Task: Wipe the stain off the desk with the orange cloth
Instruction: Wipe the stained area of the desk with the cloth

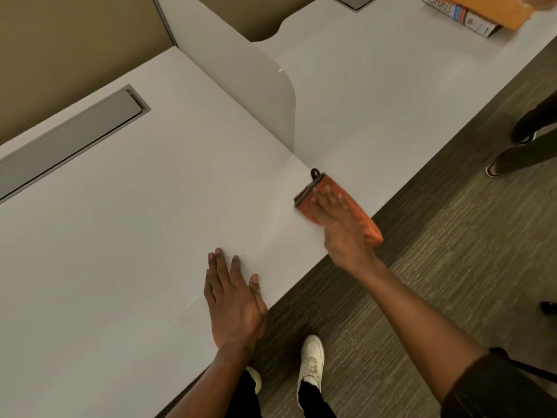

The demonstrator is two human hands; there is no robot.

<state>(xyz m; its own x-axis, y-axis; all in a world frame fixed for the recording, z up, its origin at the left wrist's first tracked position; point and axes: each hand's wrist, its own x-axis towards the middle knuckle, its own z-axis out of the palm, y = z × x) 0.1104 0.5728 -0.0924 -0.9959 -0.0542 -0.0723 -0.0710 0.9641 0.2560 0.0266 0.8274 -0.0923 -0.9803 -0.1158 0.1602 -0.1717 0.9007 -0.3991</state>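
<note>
Right hand (340, 227) lies flat with straight fingers on the folded orange cloth (360, 211), pressing it to the white desk (135, 236) close to the front edge, just off the end of the divider panel (256, 86). Left hand (235, 303) rests palm down on the desk nearby, fingers spread, holding nothing.

The right hand (342, 233) and its fingers (328, 203) are showing blurred, and they are covering the middle of the orange cloth (331, 184), which is hiding the bench (120, 236) surface beneath it. The picture's edge is cutting off an orange object (488, 7) at top right, a bystander's legs (530, 155) and a black shoe (548, 307).
</note>
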